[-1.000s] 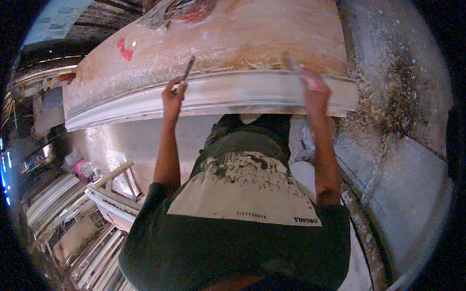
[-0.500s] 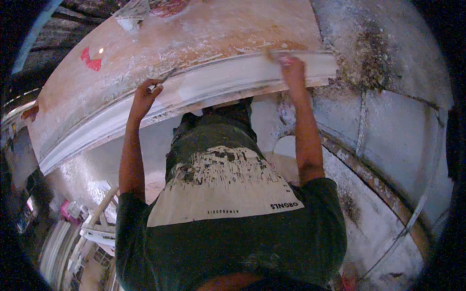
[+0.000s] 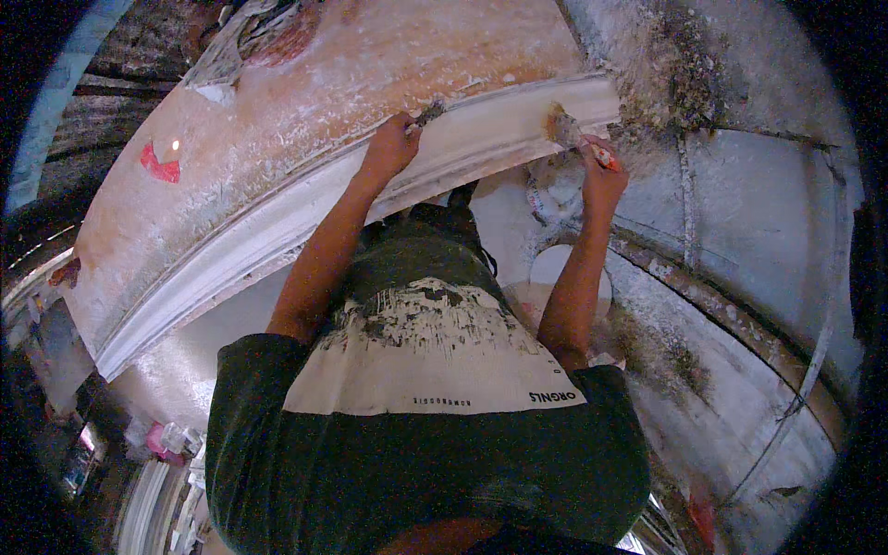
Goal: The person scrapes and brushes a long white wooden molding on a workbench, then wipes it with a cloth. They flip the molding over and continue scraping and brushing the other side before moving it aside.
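Both hands have shifted right along the white plaster moulding [image 3: 305, 217] to its end.

Left hand [image 3: 390, 148] is closed around a small dark scraping tool [image 3: 427, 114], tip on the moulding's upper edge; a second ago it worked nearer the middle of the length. Right hand [image 3: 603, 176] grips a red-handled brush [image 3: 575, 137], bristles now at the moulding's end face rather than on its front, so the work appears to have reached the end of the piece. The moulding lies along the front edge of the plaster-dusted bench [image 3: 277, 111]. Labels and packages: a small red scrap [image 3: 159, 165] lies flat on the bench top at left; a pink container [image 3: 165, 440] sits on the floor lower left; the shirt [image 3: 435, 370] carries a pale rectangular print panel.
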Motion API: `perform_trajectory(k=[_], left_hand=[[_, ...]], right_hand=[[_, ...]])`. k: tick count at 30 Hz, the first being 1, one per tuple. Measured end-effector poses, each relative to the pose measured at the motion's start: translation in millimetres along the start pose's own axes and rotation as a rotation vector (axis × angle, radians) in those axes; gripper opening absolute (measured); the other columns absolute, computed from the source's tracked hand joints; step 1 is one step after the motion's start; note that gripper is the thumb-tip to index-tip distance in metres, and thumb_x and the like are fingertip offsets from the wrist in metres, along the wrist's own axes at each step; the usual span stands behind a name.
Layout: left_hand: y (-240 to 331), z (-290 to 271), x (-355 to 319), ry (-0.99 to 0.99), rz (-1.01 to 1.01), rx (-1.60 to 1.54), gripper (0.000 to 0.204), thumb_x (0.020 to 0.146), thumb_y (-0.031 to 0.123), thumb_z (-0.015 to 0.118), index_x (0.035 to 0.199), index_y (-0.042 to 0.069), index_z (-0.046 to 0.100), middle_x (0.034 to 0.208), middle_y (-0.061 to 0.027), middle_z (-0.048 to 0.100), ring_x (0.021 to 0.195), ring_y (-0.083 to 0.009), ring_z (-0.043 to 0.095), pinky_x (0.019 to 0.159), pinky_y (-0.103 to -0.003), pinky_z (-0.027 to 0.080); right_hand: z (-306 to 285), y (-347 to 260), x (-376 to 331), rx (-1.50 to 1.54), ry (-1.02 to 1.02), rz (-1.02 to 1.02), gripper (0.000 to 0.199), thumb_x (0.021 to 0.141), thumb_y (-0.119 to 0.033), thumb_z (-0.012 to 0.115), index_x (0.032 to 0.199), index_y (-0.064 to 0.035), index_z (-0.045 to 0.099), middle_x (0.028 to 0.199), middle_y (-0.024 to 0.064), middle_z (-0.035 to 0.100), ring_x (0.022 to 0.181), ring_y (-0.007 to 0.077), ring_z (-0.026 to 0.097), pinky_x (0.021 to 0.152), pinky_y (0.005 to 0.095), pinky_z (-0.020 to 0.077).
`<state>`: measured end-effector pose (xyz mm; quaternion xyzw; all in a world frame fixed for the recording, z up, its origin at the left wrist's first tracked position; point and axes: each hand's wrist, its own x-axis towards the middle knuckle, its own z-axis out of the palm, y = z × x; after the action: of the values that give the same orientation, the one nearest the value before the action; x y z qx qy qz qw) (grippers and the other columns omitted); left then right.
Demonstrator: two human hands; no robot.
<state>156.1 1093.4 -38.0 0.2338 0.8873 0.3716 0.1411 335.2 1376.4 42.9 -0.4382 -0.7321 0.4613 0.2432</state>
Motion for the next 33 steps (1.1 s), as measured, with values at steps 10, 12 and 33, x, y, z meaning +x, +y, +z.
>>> perform_trajectory(k=[10, 12, 33], left_hand=[[-2.2, 24.2, 18.3, -0.080, -0.052, 0.097, 0.027, 0.083, 0.021, 0.057, 0.096, -0.003, 0.057, 0.091, -0.0259, 0.059, 0.089, -0.0419, 0.057, 0.078, -0.047, 0.045], [34.7, 70.9, 56.7, -0.034, 0.105, 0.128, 0.027, 0.082, 0.021, 0.057, 0.095, -0.004, 0.057, 0.091, -0.0266, 0.059, 0.089, -0.0437, 0.056, 0.078, -0.049, 0.044], [115.2, 110.6, 101.0, -0.195, 0.144, 0.315, 0.021, 0.082, 0.015, 0.056, 0.094, -0.002, 0.054, 0.092, -0.0241, 0.058, 0.086, -0.0419, 0.057, 0.075, -0.047, 0.046]], right_hand=[[-80.8, 58.7, 27.4, 0.074, 0.166, -0.029, 0.021, 0.079, -0.010, 0.068, 0.097, -0.0018, 0.066, 0.091, 0.0055, 0.066, 0.081, 0.0131, 0.062, 0.070, 0.0261, 0.0500], [-79.5, 37.9, 23.5, 0.076, 0.096, -0.010, 0.021, 0.079, -0.010, 0.067, 0.097, -0.0016, 0.066, 0.091, 0.0054, 0.066, 0.081, 0.0131, 0.062, 0.070, 0.0263, 0.0501], [-160.4, 104.9, 115.0, 0.254, 0.149, -0.054, 0.016, 0.079, -0.005, 0.067, 0.095, -0.0017, 0.066, 0.093, 0.0055, 0.065, 0.083, 0.0130, 0.060, 0.080, 0.0263, 0.0470]])
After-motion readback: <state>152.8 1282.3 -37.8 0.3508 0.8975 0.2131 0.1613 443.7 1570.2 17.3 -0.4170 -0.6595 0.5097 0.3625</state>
